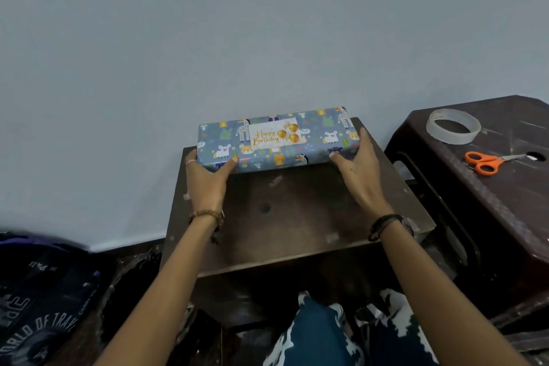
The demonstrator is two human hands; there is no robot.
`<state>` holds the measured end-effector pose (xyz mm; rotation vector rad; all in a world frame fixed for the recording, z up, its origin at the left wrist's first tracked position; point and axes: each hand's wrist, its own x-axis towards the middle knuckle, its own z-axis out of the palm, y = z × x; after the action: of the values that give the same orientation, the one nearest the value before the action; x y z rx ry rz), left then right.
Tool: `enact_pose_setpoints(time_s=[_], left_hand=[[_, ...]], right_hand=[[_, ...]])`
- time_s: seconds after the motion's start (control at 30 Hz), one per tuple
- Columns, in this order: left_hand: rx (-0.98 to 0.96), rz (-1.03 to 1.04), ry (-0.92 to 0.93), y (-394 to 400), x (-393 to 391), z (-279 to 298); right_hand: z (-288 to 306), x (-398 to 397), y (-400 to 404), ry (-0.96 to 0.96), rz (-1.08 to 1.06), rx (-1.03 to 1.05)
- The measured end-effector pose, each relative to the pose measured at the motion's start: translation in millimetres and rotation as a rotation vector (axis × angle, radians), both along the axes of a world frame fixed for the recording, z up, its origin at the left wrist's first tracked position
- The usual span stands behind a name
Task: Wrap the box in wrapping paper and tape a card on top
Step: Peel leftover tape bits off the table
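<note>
Centrally, gripped wrapped box [277, 141] at both ends on dark surface [297, 211]: left hand [205, 178], right hand [358, 166], fingers curled around sides, likely steadying it. Carried birthday card [274, 133] on top, seemingly finished.

A box [277, 140] wrapped in blue animal-print paper lies at the far edge of a small dark wooden worktop [297, 211], close against a pale wall [267, 24]. A white card [274, 134] with gold "Happy Birthday" lettering and gold balloons sits flat on its top face. The left hand [205, 178] holds the box's left end, thumb laid along the near side; the right hand [358, 166] holds the right end the same way (each wrist wears a bracelet). On a dark plastic stool [499, 187] to the right rest a roll of clear tape [453, 126] and orange-handled scissors [487, 161], apart from each other.
</note>
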<state>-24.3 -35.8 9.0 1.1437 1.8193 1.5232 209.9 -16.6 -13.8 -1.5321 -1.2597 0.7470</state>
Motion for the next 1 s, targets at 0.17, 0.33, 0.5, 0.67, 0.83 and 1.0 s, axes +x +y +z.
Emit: enact_pose_setpoints(time_s=[0.17,0.33,0.5,0.67,0.83,1.0], left_hand=[[-0.025,0.020,0.040,47.0,-9.9,-9.8],[-0.138,0.003,0.058,61.3,-13.0,-24.6],[-0.206,-0.014,0.152,52.1,-11.0,-32.0],[-0.028,-0.182,0.330,-16.8,38.3,-27.7],[-0.145,-0.605,0.511,-82.5,99.3,-63.1],[-0.084,-0.516,0.739,-111.3,110.4,-80.3]], right_hand=[[-13.0,-1.2,50.4,-0.096,0.037,0.009],[-16.4,2.0,57.7,-0.131,0.073,-0.087],[-9.8,0.1,25.5,-0.154,0.077,0.052],[-24.8,4.3,-49.6,-0.265,-0.073,0.093],[-40.8,1.2,-103.2,-0.570,0.012,-0.057],[-48.2,-12.5,-136.7,-0.751,0.117,-0.076]])
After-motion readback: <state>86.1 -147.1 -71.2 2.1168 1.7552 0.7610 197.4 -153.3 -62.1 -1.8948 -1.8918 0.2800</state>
